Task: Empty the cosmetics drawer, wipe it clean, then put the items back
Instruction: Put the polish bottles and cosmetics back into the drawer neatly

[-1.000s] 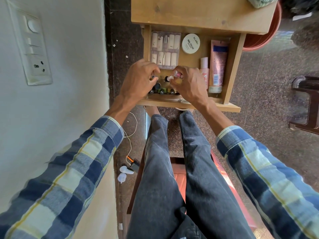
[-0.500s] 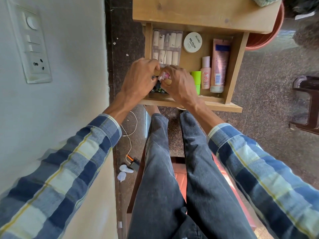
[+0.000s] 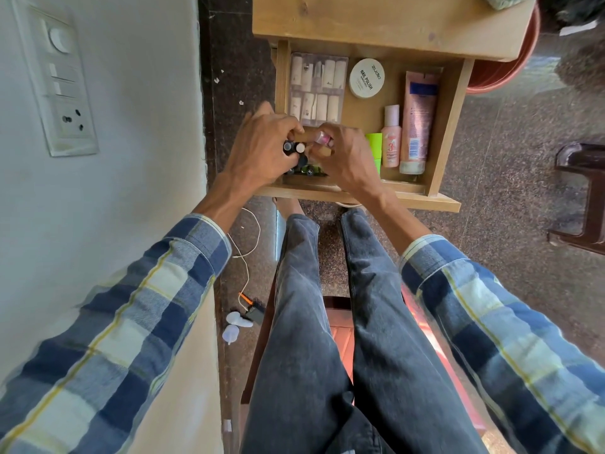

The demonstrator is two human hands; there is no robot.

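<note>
Head view, and the drawer (image 3: 448,126) is pulled out from under the wooden tabletop (image 3: 376,24), open and loaded. Both hands are down in its near-left corner, close together. Left hand (image 3: 262,149) is curled around a couple of small dark-capped bottles (image 3: 293,147), fingers wrapped on them. Right hand (image 3: 350,155) pinches a little pink-topped bottle (image 3: 321,138), with something tan tucked beneath it; what that is cannot be told. Below the two hands more small bottles (image 3: 307,170) sit huddled against the drawer's front wall.

Farther back in the drawer lies a clear case of white pieces (image 3: 317,88). Beside it, a round tin (image 3: 366,78) marked nail polish. Toward the drawer's right wall lie a pink tube (image 3: 417,119), a small peach bottle (image 3: 391,139) and a bright green item (image 3: 374,147), partly hidden by the right hand.

Judging the score: emptying looks barely under way. Nearly everything sits inside, nothing from it is seen set out on the tabletop, no wiping shows, and the putting back is all to come. A patterned cloth (image 3: 504,1) lies at the tabletop's far edge, possibly for wiping.
</note>
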